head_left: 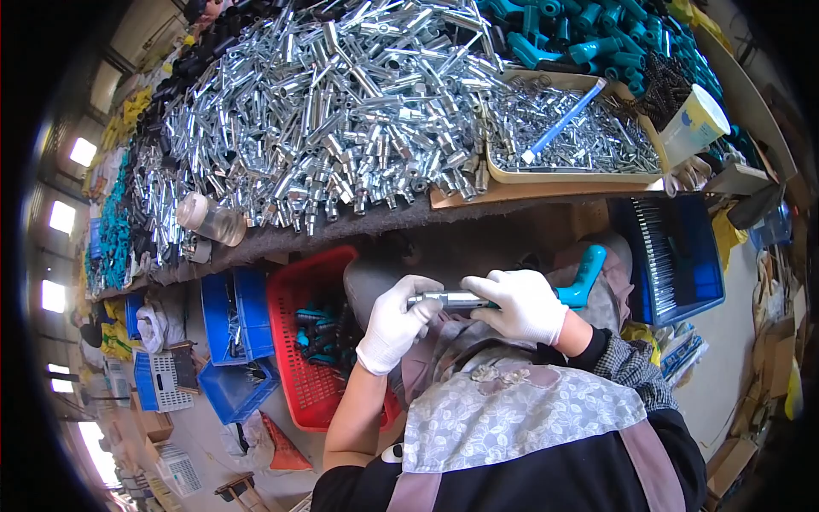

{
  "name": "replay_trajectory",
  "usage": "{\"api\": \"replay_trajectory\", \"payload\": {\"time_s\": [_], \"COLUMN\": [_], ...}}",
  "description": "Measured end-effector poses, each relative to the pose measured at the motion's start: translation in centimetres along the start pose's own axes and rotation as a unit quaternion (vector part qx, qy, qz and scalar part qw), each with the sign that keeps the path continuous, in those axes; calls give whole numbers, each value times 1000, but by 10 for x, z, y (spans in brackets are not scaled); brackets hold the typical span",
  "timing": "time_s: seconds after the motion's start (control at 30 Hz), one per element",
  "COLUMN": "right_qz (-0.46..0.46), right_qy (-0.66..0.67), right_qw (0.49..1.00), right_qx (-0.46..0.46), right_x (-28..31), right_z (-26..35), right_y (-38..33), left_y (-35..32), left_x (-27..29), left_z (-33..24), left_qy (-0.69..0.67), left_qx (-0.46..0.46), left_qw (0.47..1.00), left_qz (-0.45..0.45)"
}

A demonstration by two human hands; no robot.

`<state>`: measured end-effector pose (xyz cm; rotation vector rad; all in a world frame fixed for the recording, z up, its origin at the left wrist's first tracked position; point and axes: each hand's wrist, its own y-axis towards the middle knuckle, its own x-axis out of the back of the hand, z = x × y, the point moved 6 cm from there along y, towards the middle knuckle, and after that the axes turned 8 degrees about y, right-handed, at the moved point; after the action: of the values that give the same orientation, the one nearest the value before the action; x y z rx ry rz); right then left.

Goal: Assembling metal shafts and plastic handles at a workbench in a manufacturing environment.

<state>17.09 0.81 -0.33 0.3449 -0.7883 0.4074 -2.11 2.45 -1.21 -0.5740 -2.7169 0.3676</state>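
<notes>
Over my lap lies a tool with a shiny metal barrel and a curved teal grip at its right end. My left hand, in a white glove, is closed on the barrel's left end, fingers bent around it. My right hand, also gloved in white, wraps the tool's middle, with the teal grip sticking out beyond its wrist side. The part under my right palm is hidden. Just past my hands, the table holds a large heap of shiny metal fittings and tubes.
A cardboard tray of small metal parts, with a blue-white brush or pen on it, sits right of the heap near teal handles. A clear bottle lies at the table edge. Below stand a red basket and blue bins.
</notes>
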Motion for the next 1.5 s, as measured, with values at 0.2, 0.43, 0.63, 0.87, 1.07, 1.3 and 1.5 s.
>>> {"api": "replay_trajectory", "payload": {"time_s": [0.2, 0.43, 0.63, 0.87, 1.07, 1.3, 1.5], "right_qz": [137, 129, 114, 69, 77, 86, 64], "right_qy": [275, 286, 219, 188, 206, 155, 146], "right_qw": [951, 947, 968, 980, 975, 983, 987], "right_qx": [-32, -64, -43, -24, -29, -43, -10], "right_x": [-8, -15, -5, 5, 5, 1, 4], "right_z": [-23, -25, -20, -22, -27, -24, -22], "right_y": [-7, -14, -5, -10, -12, -13, -15], "left_y": [-12, -17, -11, -5, -22, -6, -20], "left_x": [-12, -6, -8, 2, -21, -18, -22], "left_z": [-36, -48, -44, -35, -74, -33, -54], "left_qy": [154, 182, 245, 181, 344, 167, 321], "left_qx": [-302, -242, -253, -124, -457, -92, -403], "left_qw": [941, 952, 936, 975, 819, 982, 853], "left_qz": [9, -46, -31, -44, -45, 0, -85]}}
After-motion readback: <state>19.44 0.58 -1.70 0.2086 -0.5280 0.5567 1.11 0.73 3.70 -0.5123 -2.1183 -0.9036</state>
